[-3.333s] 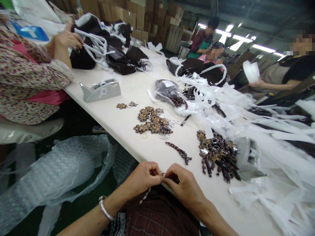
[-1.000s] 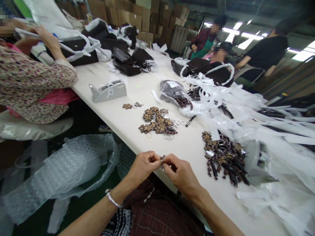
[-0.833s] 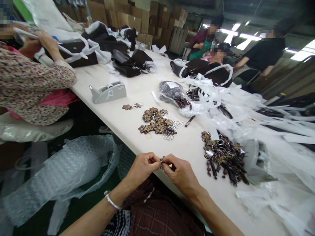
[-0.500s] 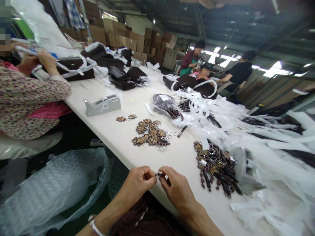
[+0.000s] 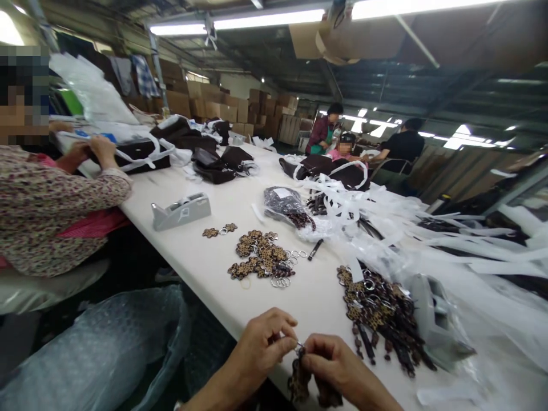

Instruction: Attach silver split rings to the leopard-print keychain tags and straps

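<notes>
Near the table's front edge, my left hand (image 5: 269, 339) pinches a small metal ring between thumb and forefinger. Close beside it, my right hand (image 5: 331, 362) grips the top of a leopard-print keychain (image 5: 298, 379), whose patterned charms hang below the fingers; the exact join of ring and charm is partly hidden. Ahead of my hands lies a pile of leopard-print flower charms (image 5: 259, 254) with several metal rings (image 5: 281, 282) at its side. To the right sits a heap of keychains (image 5: 379, 311) with dark beads and strips.
A grey tape dispenser (image 5: 182, 211) stands on the table's left side, another dispenser (image 5: 436, 319) at right. White wrapping strips (image 5: 385, 211) spread over the right. Bubble wrap (image 5: 98, 348) lies below left. A co-worker in a floral sleeve (image 5: 64, 200) works at left; others sit farther back.
My hands have shifted right and a little lower in view, and the keychain's charms now show hanging beneath them. The camera has tilted up slightly.
</notes>
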### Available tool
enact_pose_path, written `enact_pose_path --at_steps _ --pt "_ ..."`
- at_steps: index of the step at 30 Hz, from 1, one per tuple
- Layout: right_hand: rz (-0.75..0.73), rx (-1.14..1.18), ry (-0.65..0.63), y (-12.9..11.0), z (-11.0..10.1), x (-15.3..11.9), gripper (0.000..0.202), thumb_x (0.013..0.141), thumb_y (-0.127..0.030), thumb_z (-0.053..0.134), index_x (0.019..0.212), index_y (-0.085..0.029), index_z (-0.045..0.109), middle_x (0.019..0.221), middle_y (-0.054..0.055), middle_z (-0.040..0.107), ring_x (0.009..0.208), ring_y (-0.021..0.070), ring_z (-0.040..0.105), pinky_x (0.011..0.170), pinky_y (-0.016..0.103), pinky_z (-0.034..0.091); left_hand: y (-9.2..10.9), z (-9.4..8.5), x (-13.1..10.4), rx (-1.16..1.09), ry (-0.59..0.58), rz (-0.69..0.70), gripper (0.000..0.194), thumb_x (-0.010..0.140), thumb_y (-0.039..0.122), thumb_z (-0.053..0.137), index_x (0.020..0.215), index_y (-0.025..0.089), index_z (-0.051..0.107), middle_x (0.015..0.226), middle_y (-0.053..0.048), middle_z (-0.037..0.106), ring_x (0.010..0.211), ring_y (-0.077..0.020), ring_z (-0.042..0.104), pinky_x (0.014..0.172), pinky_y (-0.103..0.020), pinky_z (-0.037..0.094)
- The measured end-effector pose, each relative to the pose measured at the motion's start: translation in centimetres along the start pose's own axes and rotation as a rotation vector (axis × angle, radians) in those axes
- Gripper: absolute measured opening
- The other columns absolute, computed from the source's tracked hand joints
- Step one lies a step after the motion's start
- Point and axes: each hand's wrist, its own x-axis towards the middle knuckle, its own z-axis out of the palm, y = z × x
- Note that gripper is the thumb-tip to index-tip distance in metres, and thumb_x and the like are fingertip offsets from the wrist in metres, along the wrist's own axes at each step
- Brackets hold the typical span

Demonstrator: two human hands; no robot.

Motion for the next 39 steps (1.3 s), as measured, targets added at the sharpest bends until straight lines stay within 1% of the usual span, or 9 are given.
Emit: enact_pose_path --at_steps 3,7,10,16,21,25,30,34,39 --pt "0.011 -0.142 0.158 -1.0 -4.9 -1.7 0.029 0.075 -0.047 0.063 0.074 -0.018 0.060 0.049 -0.004 0.056 0.034 0.0070 0.042 0.035 0.018 0.030 -1.3 -0.1 0.5 -0.045 0.002 -0.097 0.022 0.085 0.028 0.059 0.101 0.017 0.070 0.098 -0.007 0.069 0.058 -0.0106 0.059 0.054 -0.022 0.047" --pt "-0.089 -0.594 0.568 -2.5 -12.8 -4.4 0.027 0.074 -0.048 0.065 0.085 -0.025 0.073 0.080 0.006 0.074 0.071 0.0222 0.067 0.061 0.030 0.051 -3.9 -1.7 2.2 0.226 0.120 -0.044 0.017 0.088 0.023 0.055 0.092 0.018 0.071 0.086 -0.004 0.070 0.075 -0.0152 0.064 0.070 -0.025 0.049" --pt "-0.163 -0.723 0.788 -3.3 -14.8 -4.6 0.035 0.071 -0.053 0.067 0.093 -0.026 0.075 0.102 0.007 0.075 0.096 0.0312 0.067 0.084 0.040 0.051 -5.3 -3.2 5.2 0.593 0.157 0.006 0.018 0.092 0.022 0.052 0.090 0.019 0.070 0.092 -0.004 0.070 0.083 -0.0164 0.064 0.079 -0.027 0.048" --pt "-0.274 -0.489 0.521 -2.1 -7.2 0.2 0.027 0.079 -0.045 0.062 0.089 -0.023 0.075 0.088 0.005 0.075 0.084 0.0263 0.068 0.079 0.036 0.051 -6.7 -2.8 12.4 0.888 0.081 0.054 0.014 0.089 0.016 0.056 0.087 0.017 0.070 0.102 -0.008 0.065 0.098 -0.0217 0.061 0.085 -0.032 0.048" --pt "-0.222 -0.282 0.391 1.3 -2.7 4.0 0.023 0.081 -0.037 0.059 0.087 -0.020 0.073 0.070 0.002 0.070 0.067 0.0207 0.064 0.064 0.032 0.049 -6.8 -2.0 14.8 0.977 0.047 0.070 0.012 0.087 0.010 0.057 0.085 0.014 0.068 0.105 -0.013 0.062 0.103 -0.0255 0.057 0.088 -0.037 0.047" --pt "-0.175 0.003 0.405 2.8 -2.3 5.6 0.033 0.079 -0.044 0.063 0.098 -0.018 0.068 0.070 0.001 0.067 0.060 0.0185 0.062 0.054 0.029 0.048 -6.1 -1.6 13.0 0.987 0.050 0.112 0.009 0.090 0.019 0.059 0.091 0.015 0.066 0.106 -0.011 0.060 0.104 -0.0248 0.055 0.092 -0.039 0.045" --pt "-0.202 0.339 0.446 1.9 -1.5 7.1 0.053 0.074 -0.051 0.071 0.114 -0.018 0.060 0.081 0.003 0.069 0.061 0.0174 0.063 0.052 0.029 0.051 -6.5 0.5 7.6 0.924 -0.028 0.166 0.008 0.090 0.023 0.062 0.096 0.019 0.064 0.100 -0.005 0.063 0.097 -0.0202 0.057 0.085 -0.031 0.047" --pt "-0.216 0.096 0.443 2.0 -0.9 7.8 0.035 0.080 -0.051 0.064 0.090 -0.017 0.066 0.059 -0.001 0.060 0.047 0.0147 0.053 0.046 0.028 0.044 -7.5 0.7 5.0 0.763 -0.050 0.129 0.010 0.092 0.025 0.058 0.098 0.021 0.065 0.098 -0.003 0.063 0.094 -0.0170 0.060 0.082 -0.026 0.047" --pt "-0.468 -0.381 0.628 3.6 -0.9 8.0 0.023 0.090 -0.041 0.057 0.085 -0.021 0.069 0.086 0.005 0.070 0.082 0.0220 0.064 0.077 0.033 0.048 -7.6 -2.4 7.0 0.819 0.114 -0.051 0.016 0.096 0.023 0.049 0.098 0.021 0.065 0.102 -0.004 0.063 0.096 -0.0170 0.061 0.085 -0.026 0.046"
